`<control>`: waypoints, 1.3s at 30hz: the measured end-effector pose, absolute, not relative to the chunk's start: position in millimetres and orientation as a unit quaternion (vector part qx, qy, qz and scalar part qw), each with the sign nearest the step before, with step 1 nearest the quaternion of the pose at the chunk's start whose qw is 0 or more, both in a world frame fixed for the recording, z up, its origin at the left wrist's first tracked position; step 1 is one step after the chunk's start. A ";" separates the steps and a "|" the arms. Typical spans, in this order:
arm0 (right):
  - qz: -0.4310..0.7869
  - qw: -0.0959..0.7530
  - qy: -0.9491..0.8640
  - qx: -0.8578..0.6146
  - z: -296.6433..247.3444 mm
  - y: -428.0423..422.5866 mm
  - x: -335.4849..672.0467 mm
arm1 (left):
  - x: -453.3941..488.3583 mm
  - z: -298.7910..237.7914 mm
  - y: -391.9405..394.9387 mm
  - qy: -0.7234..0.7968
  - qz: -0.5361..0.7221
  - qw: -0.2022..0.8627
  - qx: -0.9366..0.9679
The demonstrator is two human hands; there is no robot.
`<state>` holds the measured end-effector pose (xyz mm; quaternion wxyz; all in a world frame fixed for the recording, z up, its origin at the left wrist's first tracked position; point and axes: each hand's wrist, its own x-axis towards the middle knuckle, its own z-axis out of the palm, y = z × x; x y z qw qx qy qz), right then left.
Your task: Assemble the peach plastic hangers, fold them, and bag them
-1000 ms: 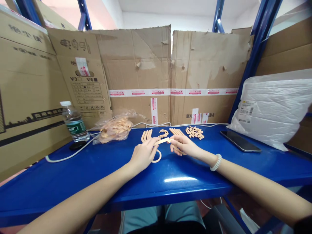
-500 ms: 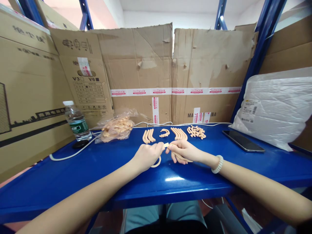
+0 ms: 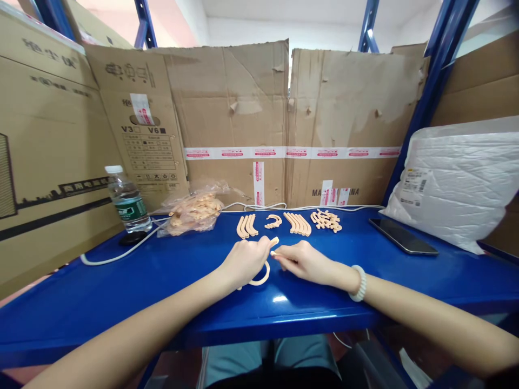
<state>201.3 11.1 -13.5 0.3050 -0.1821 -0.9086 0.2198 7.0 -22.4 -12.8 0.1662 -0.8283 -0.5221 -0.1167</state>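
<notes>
Both curled, left hand [image 3: 244, 261] gripping curved strip [image 3: 264, 277], right hand [image 3: 303, 262] pinching peach piece [image 3: 273, 253]

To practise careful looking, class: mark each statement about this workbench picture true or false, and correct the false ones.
1. The left hand grips a curved peach piece. True.
2. The water bottle stands right of both hands. False: it stands far left, near the boxes.
3. The phone lies flat on the blue shelf. True.
4. The right hand has a bare wrist. False: it wears a white bead bracelet.
</notes>
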 end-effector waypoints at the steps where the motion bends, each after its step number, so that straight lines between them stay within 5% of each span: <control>1: 0.230 0.304 -0.907 -0.178 -14.4 10.8 200.8 | 7.0 -13.4 -22.1 -0.527 -0.131 0.143 -0.827; 7: 0.444 0.310 -0.820 -0.187 -7.5 20.7 203.5 | 2.4 -16.8 -11.9 -0.525 -0.359 -0.075 -0.768; 11: 0.299 0.396 -0.850 -0.177 16.3 48.9 229.1 | -0.3 -17.8 0.6 -0.521 -0.453 -0.405 -0.599; 14: 0.118 0.474 -0.836 -0.250 26.1 86.3 265.4 | -1.4 -13.2 2.9 -0.482 -0.481 -0.534 -0.500; 17: -0.040 0.472 -0.813 -0.338 17.4 125.9 299.6 | -2.5 -6.6 -0.9 -0.474 -0.491 -0.550 -0.481; 25: -0.047 0.362 -0.875 -0.320 -15.6 164.4 320.8 | -7.5 -3.4 -4.7 -0.468 -0.513 -0.560 -0.453; 31: -0.071 0.387 -0.881 -0.263 -0.9 97.8 263.9 | -8.1 -3.6 -5.3 -0.453 -0.538 -0.518 -0.487; 35: -0.161 0.273 -0.943 -0.101 -2.5 36.1 209.0 | -6.8 -3.4 -7.4 -0.473 -0.553 -0.490 -0.480; 39: -0.195 0.216 -0.952 -0.093 -13.6 24.4 196.7 | -5.1 -6.4 -7.5 -0.494 -0.525 -0.502 -0.477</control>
